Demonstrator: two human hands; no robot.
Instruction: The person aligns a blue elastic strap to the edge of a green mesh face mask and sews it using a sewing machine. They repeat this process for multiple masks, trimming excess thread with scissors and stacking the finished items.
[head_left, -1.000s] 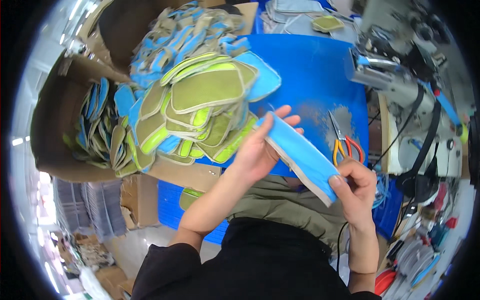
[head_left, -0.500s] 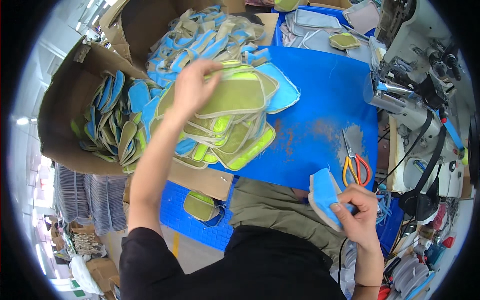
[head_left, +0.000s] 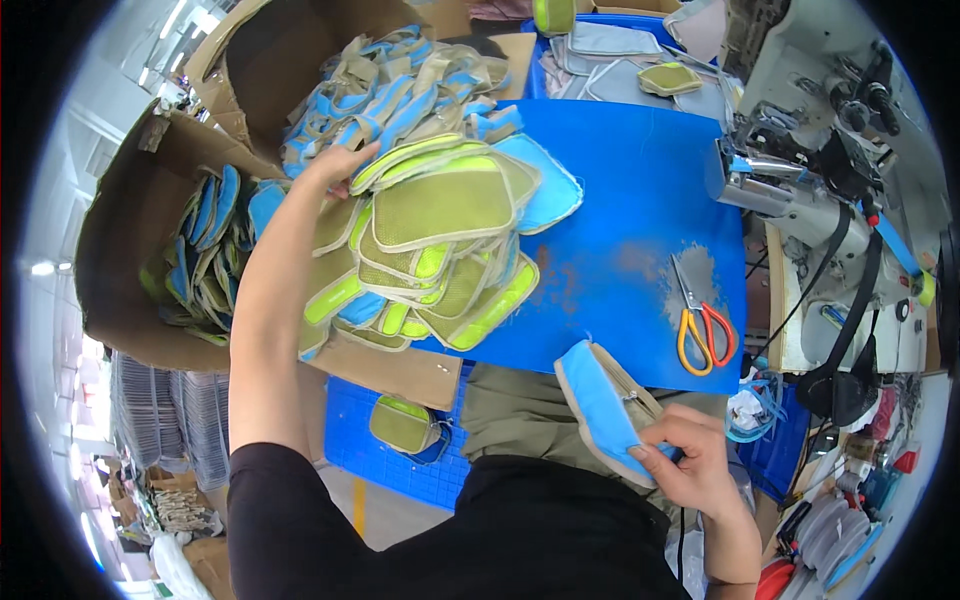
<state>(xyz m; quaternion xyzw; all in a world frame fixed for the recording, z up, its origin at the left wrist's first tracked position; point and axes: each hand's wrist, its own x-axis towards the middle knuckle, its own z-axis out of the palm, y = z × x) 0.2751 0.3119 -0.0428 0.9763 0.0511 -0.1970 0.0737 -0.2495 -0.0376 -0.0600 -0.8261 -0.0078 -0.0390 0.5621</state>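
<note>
My right hand (head_left: 685, 455) pinches one end of a blue fabric pouch (head_left: 596, 405) with beige edging and a zipper along its side, above my lap. At the upper left of a heap of flat olive-green pouch pieces, my left hand (head_left: 342, 172) grips the raised edge of an olive fabric piece (head_left: 405, 165); its fingertips are partly hidden. Another olive piece (head_left: 440, 205) lies on top of the heap, trimmed in beige. A light blue panel (head_left: 540, 182) sticks out at the heap's right side. Orange-and-red-handled scissors (head_left: 706, 338) lie on the blue tabletop (head_left: 640, 180).
Beyond the heap lies a tangle of blue and beige straps (head_left: 400, 90). On the left, a cardboard box (head_left: 120, 240) holds more pouch pieces. A sewing machine (head_left: 800, 195) stands at right, and a blue bin (head_left: 610, 22) of grey pieces at the back. A finished-looking green pouch (head_left: 405, 425) sits below.
My left hand has moved left off the heap's top to its edge, where pieces now tilt up. My right hand has shifted left, turning the blue pouch so its zipper shows.
</note>
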